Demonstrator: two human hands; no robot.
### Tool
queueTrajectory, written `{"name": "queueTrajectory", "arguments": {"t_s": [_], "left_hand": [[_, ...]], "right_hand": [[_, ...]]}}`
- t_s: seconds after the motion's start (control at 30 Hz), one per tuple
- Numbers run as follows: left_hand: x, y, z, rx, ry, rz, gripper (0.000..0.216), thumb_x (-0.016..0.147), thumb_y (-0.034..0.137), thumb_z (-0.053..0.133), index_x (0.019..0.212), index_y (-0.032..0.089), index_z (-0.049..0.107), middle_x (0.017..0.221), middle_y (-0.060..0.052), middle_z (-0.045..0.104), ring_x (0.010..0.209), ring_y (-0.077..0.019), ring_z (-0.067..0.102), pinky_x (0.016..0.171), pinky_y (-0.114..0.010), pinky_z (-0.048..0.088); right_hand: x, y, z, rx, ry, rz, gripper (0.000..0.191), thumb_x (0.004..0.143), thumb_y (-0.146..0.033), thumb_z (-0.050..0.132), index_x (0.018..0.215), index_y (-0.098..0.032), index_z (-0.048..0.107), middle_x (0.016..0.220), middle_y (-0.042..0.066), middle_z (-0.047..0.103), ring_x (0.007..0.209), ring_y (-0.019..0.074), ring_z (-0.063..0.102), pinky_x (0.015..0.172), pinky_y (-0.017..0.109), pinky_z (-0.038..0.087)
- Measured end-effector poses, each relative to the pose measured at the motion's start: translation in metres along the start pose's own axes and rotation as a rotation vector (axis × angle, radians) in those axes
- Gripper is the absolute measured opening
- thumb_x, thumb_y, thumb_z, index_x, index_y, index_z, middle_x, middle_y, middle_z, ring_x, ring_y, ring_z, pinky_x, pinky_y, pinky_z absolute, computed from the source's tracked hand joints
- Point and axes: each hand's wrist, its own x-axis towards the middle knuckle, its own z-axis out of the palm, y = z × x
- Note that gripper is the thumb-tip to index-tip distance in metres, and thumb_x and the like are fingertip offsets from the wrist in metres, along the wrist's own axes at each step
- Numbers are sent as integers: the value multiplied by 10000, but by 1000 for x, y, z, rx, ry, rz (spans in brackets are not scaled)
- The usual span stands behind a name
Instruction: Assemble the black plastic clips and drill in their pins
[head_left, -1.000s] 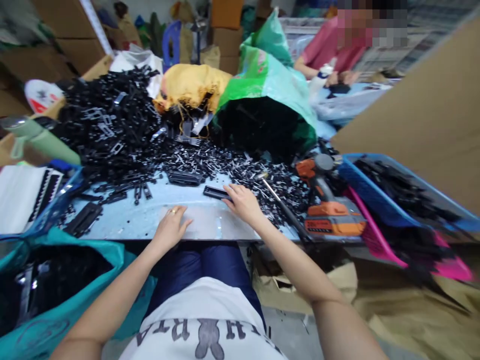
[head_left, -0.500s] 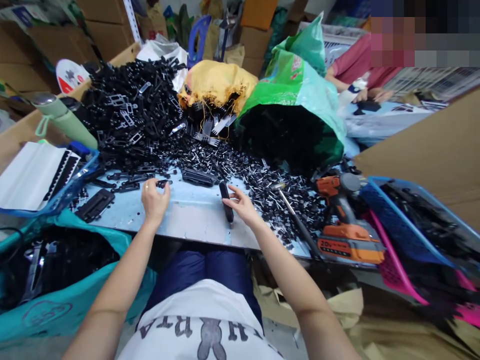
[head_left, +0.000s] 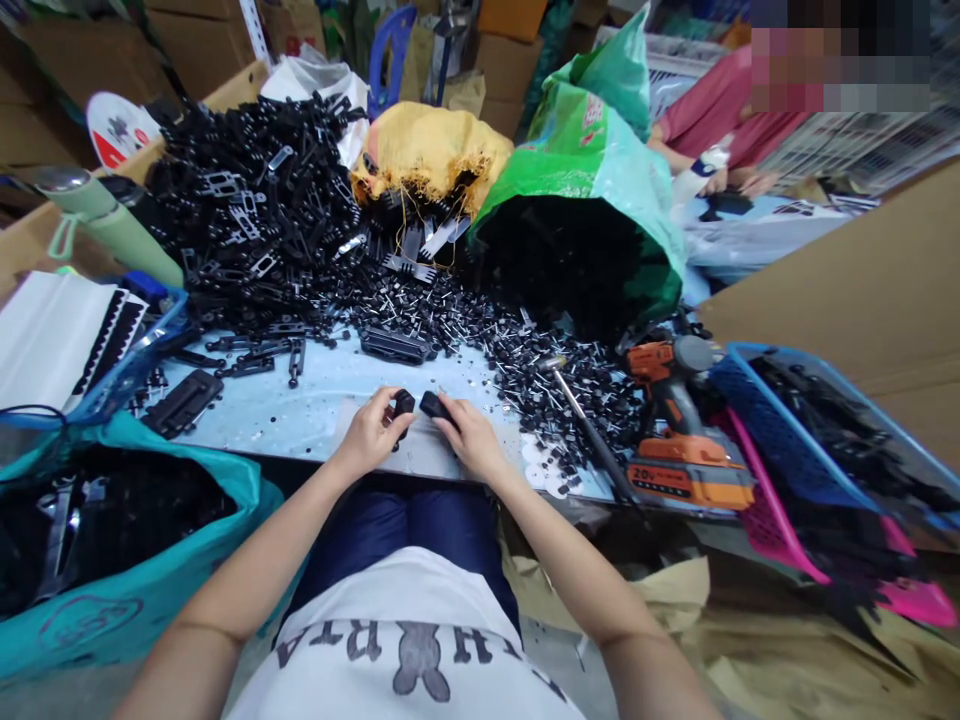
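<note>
Near the front of the work surface, my left hand [head_left: 369,434] is closed on a small black plastic part [head_left: 403,403], pinched between thumb and fingers. Just to its right, my right hand [head_left: 474,440] grips a long black plastic piece [head_left: 433,405], its far end pointing up and left. A narrow gap lies between the two pieces; my fingers hide part of each. Behind them a black slotted plastic housing [head_left: 395,345] lies on the blue table top [head_left: 330,375]. A single black link-shaped part [head_left: 297,362] lies to the left.
Heaped black parts [head_left: 247,200] fill the back left, with small pins [head_left: 450,315] strewn across the middle. A hammer [head_left: 589,420] and an orange cordless drill [head_left: 686,440] lie at right. A green sack [head_left: 577,150] gapes behind. A co-worker's sleeve [head_left: 705,100] shows beyond.
My left hand has moved right and nearer to me with its small part, close to my right hand. The long piece in my right hand has tilted further left at its far end.
</note>
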Motion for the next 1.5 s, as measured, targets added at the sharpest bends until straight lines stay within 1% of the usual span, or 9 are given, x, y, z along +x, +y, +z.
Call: {"name": "queueTrajectory", "arguments": {"t_s": [0.07,0.2,0.4,0.67,0.87,1.13,1.27,1.37,1.5], "left_hand": [[-2,2,5,-8,-30,-21,320,789,340,590,1048,163,526,867,-40,622,733,-138,612,675,-248,489],[-3,8,14,23,-23,-55,280,837,327,524,1067,169,538,842,-31,619,738,-138,605,687,-256,480],[0,10,26,-55,-5,-78,382,905,352,404,1218,184,545,801,-22,580,544,-86,521,584,-236,458],[-4,21,32,129,104,85,338,891,284,455,1191,190,578,833,-45,550,781,-135,549,766,-277,458],[-3,32,57,64,406,127,346,915,276,408,1208,168,558,889,-76,559,824,-144,554,760,-281,472],[12,27,35,54,211,226,320,912,272,409,1172,191,578,925,-75,595,860,-152,561,790,-307,482],[8,13,44,38,274,51,347,912,338,389,1162,190,577,987,-96,597,877,-175,573,803,-347,495],[-4,-1,58,-164,308,-249,463,877,466,400,1214,174,522,1000,-105,576,648,-133,588,594,-298,536],[-19,-25,66,-411,309,-527,706,746,573,535,1321,190,388,1025,-86,557,637,-145,633,597,-302,552]], "right_hand": [[7,-3,-1,356,38,176,487,896,-443,397,1320,-207,434,996,92,619,803,179,605,732,338,510],[11,-15,1,892,-13,398,609,817,-529,485,1337,-223,407,770,14,607,527,104,552,471,232,478],[8,-28,2,1105,-23,406,686,768,-582,527,1340,-222,411,701,-10,597,518,95,565,461,213,479],[7,-16,-19,686,-8,50,501,810,-428,561,1282,-269,509,878,7,616,539,68,515,565,240,492],[1,-34,-7,638,168,26,526,857,-435,480,1353,-269,424,1111,67,590,575,95,535,595,278,519],[0,-31,-1,541,178,-7,535,864,-437,477,1370,-284,391,1082,59,594,618,119,552,677,317,523],[5,-29,3,496,97,3,521,884,-443,433,1380,-298,365,1172,53,574,682,128,586,727,320,518],[18,-20,-4,305,-34,-82,490,892,-439,419,1361,-299,396,1149,45,598,847,157,610,845,329,483],[66,21,-53,-125,59,-67,457,884,-445,444,1312,-286,459,1159,56,590,1055,174,544,924,307,423]]}}
